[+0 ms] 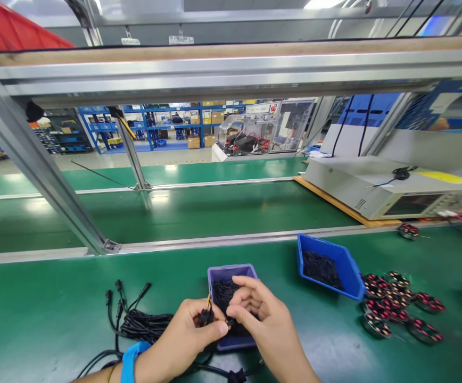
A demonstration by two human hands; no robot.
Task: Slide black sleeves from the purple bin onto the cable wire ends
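One left hand (187, 331) holds one black connector (206, 317).

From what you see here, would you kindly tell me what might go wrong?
The black connector in the left hand's grip could slip into the purple bin close by and be hard to spot among the dark pieces inside. The thin coloured wires rising from it might get bent or snagged by the nearby right hand. The loose black cables beside the left forearm might catch on it.
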